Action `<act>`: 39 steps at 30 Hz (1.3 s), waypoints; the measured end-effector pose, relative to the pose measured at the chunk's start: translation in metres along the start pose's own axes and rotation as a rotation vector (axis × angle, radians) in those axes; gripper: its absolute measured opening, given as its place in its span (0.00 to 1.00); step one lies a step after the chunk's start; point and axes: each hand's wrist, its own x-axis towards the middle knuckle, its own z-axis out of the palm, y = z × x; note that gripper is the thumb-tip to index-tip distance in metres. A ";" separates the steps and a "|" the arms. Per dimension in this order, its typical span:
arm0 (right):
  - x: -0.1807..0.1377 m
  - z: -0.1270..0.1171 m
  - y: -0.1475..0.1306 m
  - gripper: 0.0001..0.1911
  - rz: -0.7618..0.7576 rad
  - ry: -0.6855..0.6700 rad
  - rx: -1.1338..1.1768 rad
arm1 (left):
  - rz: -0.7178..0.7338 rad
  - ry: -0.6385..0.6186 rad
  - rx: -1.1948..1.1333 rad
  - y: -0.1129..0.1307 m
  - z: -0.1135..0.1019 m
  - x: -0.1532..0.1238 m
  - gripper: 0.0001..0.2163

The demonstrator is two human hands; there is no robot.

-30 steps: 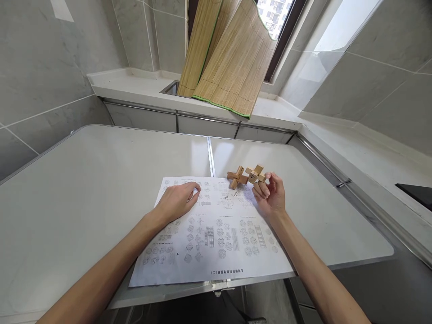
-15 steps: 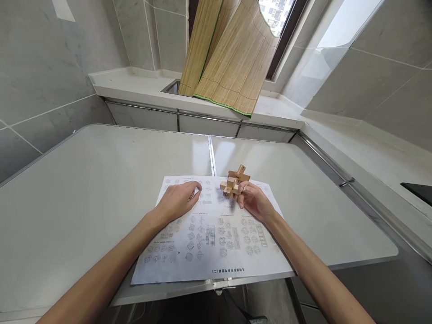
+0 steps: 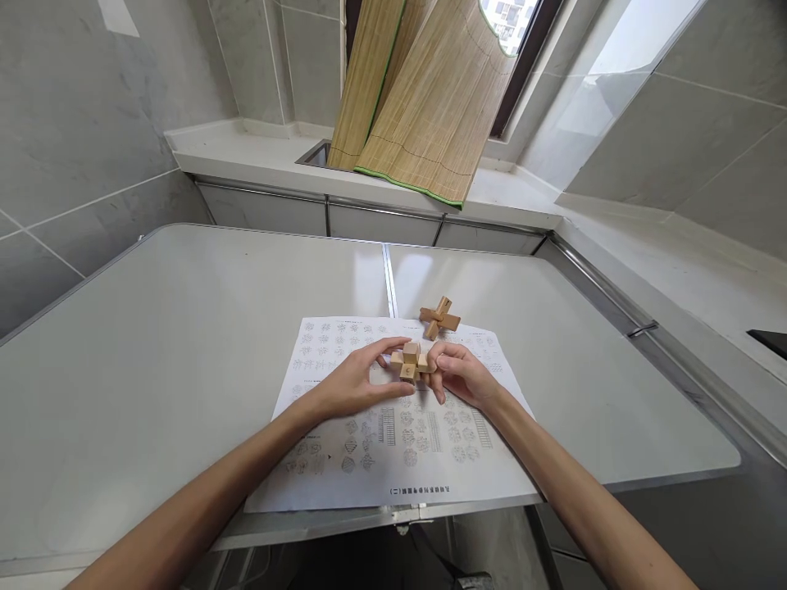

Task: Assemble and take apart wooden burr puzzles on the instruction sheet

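A pale wooden burr puzzle of interlocked notched blocks is held low over a printed sheet. My right hand pinches its right side between thumb and curled fingers. From the left, my left hand reaches around it, with the index fingertip along its top edge and the thumb along its lower edge. The other left fingers are partly hidden behind the blocks. Just beyond my right hand, a second wooden puzzle, shaped like a cross of crossing bars, rests at the far edge of the sheet.
The white sheet with printed puzzle diagrams lies under both hands at the near table edge. A metal seam divides the folding white table. Behind it, a bamboo mat drapes over a pale counter by the window.
My left hand has moved right and opened out around the burr puzzle. My right hand has brought the puzzle slightly left and nearer, away from the cross-shaped one.
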 end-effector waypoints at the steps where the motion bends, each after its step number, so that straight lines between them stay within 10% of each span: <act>1: 0.000 0.001 0.000 0.17 0.010 -0.023 -0.005 | 0.003 -0.024 -0.021 0.000 0.000 0.000 0.31; 21: 0.005 0.015 0.006 0.15 -0.119 0.113 -0.264 | 0.010 0.121 -0.062 -0.006 -0.001 0.001 0.34; 39: 0.005 0.013 0.006 0.15 -0.154 0.215 -0.407 | 0.348 0.220 0.214 -0.008 0.004 0.001 0.27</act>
